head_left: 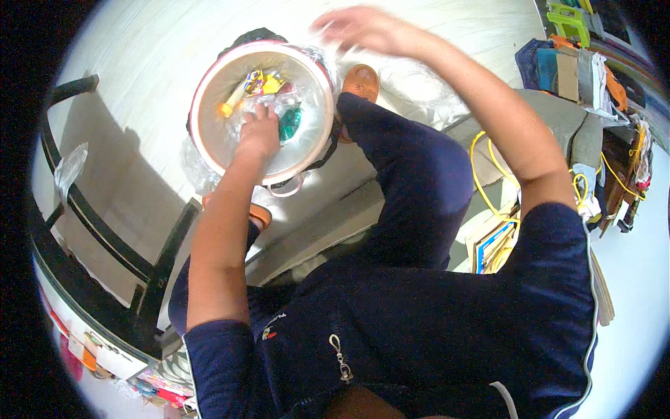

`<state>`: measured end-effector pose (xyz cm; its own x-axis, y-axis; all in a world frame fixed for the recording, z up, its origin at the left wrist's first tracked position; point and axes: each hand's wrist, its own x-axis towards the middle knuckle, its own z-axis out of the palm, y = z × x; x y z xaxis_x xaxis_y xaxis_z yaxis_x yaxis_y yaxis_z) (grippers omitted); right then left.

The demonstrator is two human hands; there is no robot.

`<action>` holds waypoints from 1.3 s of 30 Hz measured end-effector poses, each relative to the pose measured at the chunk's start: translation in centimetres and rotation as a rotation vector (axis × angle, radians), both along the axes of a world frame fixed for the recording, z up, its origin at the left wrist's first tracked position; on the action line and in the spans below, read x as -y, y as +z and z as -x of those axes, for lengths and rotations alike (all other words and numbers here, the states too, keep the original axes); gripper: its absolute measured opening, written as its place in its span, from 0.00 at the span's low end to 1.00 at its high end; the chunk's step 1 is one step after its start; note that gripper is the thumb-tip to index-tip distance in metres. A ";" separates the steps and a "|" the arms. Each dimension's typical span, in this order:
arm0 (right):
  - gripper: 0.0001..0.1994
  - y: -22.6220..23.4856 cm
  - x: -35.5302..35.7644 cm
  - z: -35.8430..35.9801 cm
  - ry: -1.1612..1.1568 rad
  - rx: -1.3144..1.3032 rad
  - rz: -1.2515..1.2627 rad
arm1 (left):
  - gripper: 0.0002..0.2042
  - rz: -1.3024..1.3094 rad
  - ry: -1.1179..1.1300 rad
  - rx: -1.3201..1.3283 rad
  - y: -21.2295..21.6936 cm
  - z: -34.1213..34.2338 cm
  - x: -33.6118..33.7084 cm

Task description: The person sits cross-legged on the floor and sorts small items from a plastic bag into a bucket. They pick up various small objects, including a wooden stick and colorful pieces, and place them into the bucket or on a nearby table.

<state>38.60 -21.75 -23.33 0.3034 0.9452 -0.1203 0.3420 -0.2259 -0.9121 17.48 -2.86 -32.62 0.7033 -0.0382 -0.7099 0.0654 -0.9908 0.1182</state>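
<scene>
A round white bin (pixel 204 143) stands on the floor between my feet. Inside it lie a yellow and purple wrapper (pixel 268 82), a yellow-orange piece (pixel 227 109), crumpled clear plastic and a green plastic piece (pixel 289 124). My left hand (pixel 258 133) reaches down into the bin with its fingers apart, against the clear plastic, next to the green piece. Above the floor past the bin's upper right, my right hand (pixel 356 29) is smeared by motion. Clear plastic film (pixel 322 59) hangs at the rim below it; whether the fingers touch it I cannot tell.
Black plastic (pixel 258 35) shows behind the bin. A clear plastic bag (pixel 419 87) lies right of my orange slipper (pixel 361 82). At left stands a black frame (pixel 105 237). Yellow cord (pixel 481 183), books (pixel 492 244) and piled goods (pixel 569 73) are at right.
</scene>
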 end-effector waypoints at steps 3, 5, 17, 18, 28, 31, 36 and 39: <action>0.23 -1.3 12.6 -4.8 -0.773 0.426 0.620 | 0.31 -0.054 -0.039 -0.032 -0.9 -0.3 0.8; 0.28 -6.8 22.3 -2.2 -1.094 0.456 0.806 | 0.31 -0.038 -0.061 -0.007 -1.1 -0.8 1.2; 0.14 -26.3 55.5 1.4 -0.855 0.558 1.271 | 0.15 0.934 1.112 0.836 10.7 0.4 -3.5; 0.13 -26.2 42.2 2.6 -1.216 0.221 0.825 | 0.11 0.766 1.363 1.088 11.1 4.6 -3.8; 0.14 3.4 14.6 1.5 -1.147 -0.381 0.072 | 0.52 0.529 2.053 0.248 -11.5 24.9 -0.5; 0.16 6.7 11.4 2.4 -1.046 -0.352 0.139 | 0.53 0.305 1.909 0.049 -13.7 23.3 2.3; 0.18 9.0 5.0 5.5 -0.948 -0.331 0.136 | 0.51 0.084 0.950 -0.083 -7.0 20.0 1.6; 0.19 8.0 3.5 6.2 -0.928 -0.301 0.168 | 0.49 0.098 0.725 -0.085 -8.6 19.0 0.5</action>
<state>32.37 -25.29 -15.32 0.8501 0.3115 -0.4247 -0.2769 -0.4215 -0.8635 -1.52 -3.40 -41.26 0.5188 0.3497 -0.7801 0.7129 -0.6806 0.1690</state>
